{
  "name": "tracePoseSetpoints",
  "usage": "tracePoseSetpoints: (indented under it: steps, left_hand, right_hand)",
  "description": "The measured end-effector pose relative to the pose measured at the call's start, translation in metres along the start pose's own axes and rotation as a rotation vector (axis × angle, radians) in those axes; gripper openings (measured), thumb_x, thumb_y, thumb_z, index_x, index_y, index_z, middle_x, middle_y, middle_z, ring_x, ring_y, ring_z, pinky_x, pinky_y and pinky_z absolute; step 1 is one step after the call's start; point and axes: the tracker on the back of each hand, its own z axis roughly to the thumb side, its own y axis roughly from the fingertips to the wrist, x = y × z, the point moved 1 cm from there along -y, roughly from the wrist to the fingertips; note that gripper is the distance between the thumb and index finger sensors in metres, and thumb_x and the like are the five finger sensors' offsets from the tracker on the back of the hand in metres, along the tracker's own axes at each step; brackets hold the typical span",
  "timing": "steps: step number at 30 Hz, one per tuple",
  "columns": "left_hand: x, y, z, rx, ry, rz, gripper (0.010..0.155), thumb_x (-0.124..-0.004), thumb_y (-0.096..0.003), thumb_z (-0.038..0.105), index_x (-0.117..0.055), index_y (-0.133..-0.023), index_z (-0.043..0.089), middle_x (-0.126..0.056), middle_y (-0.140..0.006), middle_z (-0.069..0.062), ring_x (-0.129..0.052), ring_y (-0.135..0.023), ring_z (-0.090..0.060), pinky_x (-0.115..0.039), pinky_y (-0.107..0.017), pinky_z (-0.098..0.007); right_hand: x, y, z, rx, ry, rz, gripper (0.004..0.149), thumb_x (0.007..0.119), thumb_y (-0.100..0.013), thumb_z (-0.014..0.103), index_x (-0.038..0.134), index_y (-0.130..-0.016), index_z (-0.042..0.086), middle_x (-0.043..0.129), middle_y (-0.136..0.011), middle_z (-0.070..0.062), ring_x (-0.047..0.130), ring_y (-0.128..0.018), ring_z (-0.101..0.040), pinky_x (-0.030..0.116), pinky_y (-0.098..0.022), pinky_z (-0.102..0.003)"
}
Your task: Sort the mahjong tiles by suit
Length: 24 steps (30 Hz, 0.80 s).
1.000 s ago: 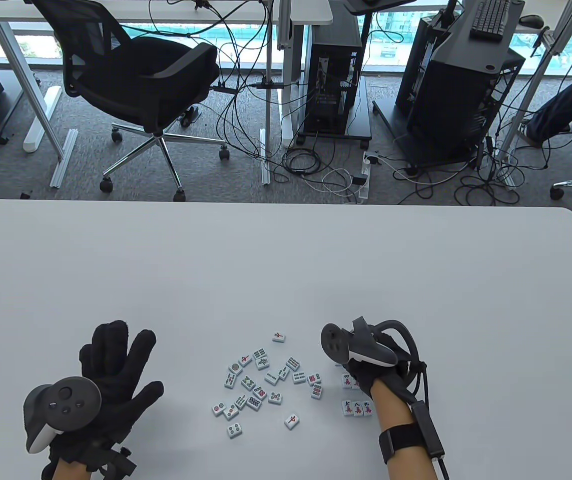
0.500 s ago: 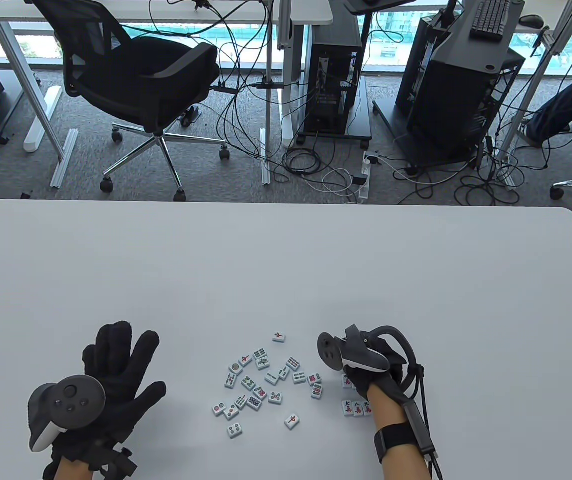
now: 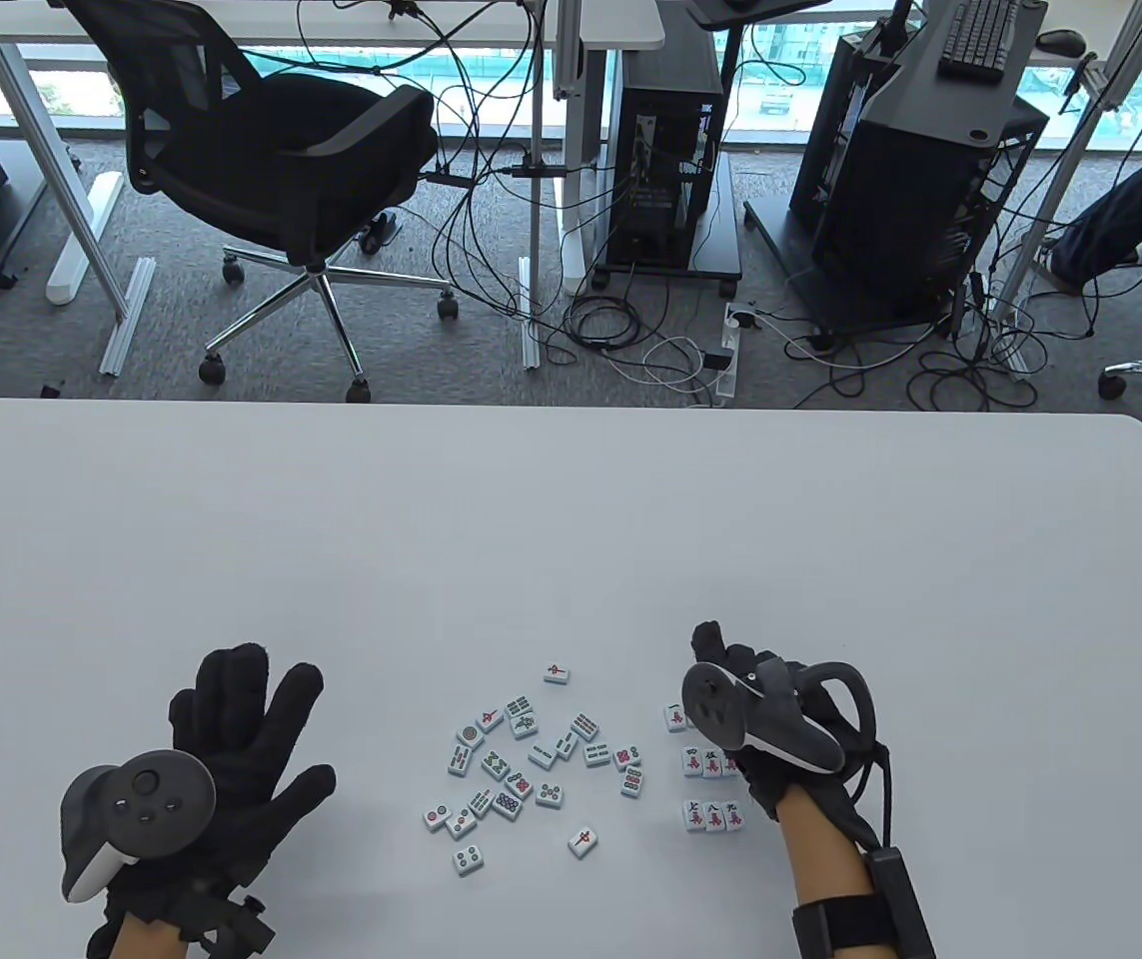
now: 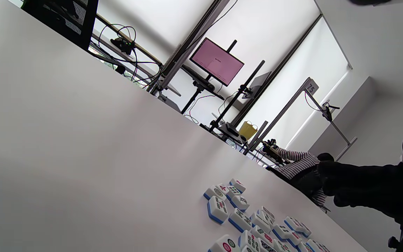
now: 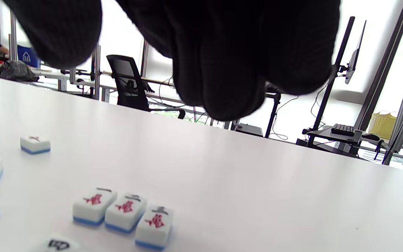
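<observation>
Beside sorted tiles (image 3: pixel 708 764), right hand (image 3: pixel 765 704) hovers.

On the bench (image 3: pixel 571 519), a loose cluster of mahjong tiles (image 3: pixel 521 769) lies between the hands. To its right sit two rows of three tiles (image 3: pixel 710 789), one behind the other, with a single tile (image 3: pixel 675 716) behind them. The right hand (image 3: pixel 770 719) hovers beside these rows; the left hand (image 3: pixel 221 749) lies well to the cluster's left.

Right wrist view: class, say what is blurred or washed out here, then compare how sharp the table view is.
Right wrist view: the right hand fills the top as a dark, out-of-focus mass; the windows behind glare white; the row of three tiles is sharp. Table view: evenly lit, the loose tiles crisp, with soft shadows on the table.
</observation>
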Motion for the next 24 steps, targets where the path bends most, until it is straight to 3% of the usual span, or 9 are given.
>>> tracePoseSetpoints:
  steps: [3, 7, 13, 17, 22, 24]
  left_hand:
    - [-0.003, -0.001, 0.0, -0.004, -0.01, -0.01, 0.08, -0.055, -0.0463, 0.075, -0.019, -0.111, 0.046, 0.015, -0.11, 0.019, 0.022, -0.105, -0.013, 0.012, -0.07, -0.05]
    - [-0.006, -0.002, 0.001, -0.005, -0.028, -0.017, 0.08, -0.055, -0.0462, 0.075, -0.018, -0.111, 0.046, 0.015, -0.11, 0.019, 0.022, -0.105, -0.013, 0.013, -0.07, -0.05]
    - [-0.009, -0.002, 0.002, -0.012, -0.053, -0.014, 0.08, -0.056, -0.046, 0.075, -0.018, -0.111, 0.047, 0.015, -0.111, 0.019, 0.022, -0.105, -0.013, 0.014, -0.07, -0.05]
    - [-0.014, -0.003, 0.001, -0.024, -0.068, -0.022, 0.081, -0.057, -0.0452, 0.076, -0.021, -0.111, 0.046, 0.012, -0.112, 0.019, 0.02, -0.107, -0.012, 0.013, -0.07, -0.051]
    - [-0.022, -0.005, 0.006, -0.067, -0.097, -0.036, 0.083, -0.06, -0.0434, 0.076, -0.024, -0.111, 0.045, 0.006, -0.115, 0.019, 0.016, -0.11, -0.012, 0.011, -0.072, -0.051]
    - [-0.026, -0.007, 0.009, -0.093, -0.103, -0.038, 0.084, -0.062, -0.0427, 0.076, -0.026, -0.111, 0.043, 0.002, -0.116, 0.018, 0.009, -0.112, -0.014, 0.002, -0.078, -0.049]
  right_hand:
    - [-0.018, 0.02, -0.006, 0.021, -0.081, -0.098, 0.079, 0.067, -0.041, 0.06, 0.046, -0.108, 0.024, 0.056, -0.11, -0.014, 0.069, -0.093, -0.037, 0.063, -0.068, -0.061]
    - [-0.022, 0.044, -0.014, 0.043, -0.141, -0.162, 0.082, 0.061, -0.042, 0.066, 0.033, -0.111, 0.032, 0.033, -0.119, -0.013, 0.038, -0.106, -0.046, 0.041, -0.073, -0.071]
    - [-0.001, 0.065, -0.023, 0.095, -0.133, -0.142, 0.083, 0.054, -0.042, 0.07, 0.02, -0.111, 0.036, 0.011, -0.119, -0.01, 0.009, -0.105, -0.049, 0.02, -0.068, -0.077]
    - [0.016, 0.073, -0.028, 0.116, -0.168, -0.115, 0.083, 0.052, -0.042, 0.071, 0.017, -0.11, 0.037, 0.004, -0.118, -0.009, 0.002, -0.102, -0.049, 0.013, -0.065, -0.078]
    - [0.018, 0.079, -0.03, 0.135, -0.194, -0.127, 0.084, 0.05, -0.042, 0.072, 0.014, -0.109, 0.036, 0.002, -0.116, -0.01, -0.001, -0.1, -0.049, 0.011, -0.063, -0.077]
    - [0.017, 0.08, -0.03, 0.132, -0.211, -0.133, 0.084, 0.05, -0.042, 0.072, 0.014, -0.109, 0.036, 0.001, -0.116, -0.01, -0.002, -0.099, -0.049, 0.01, -0.063, -0.077]
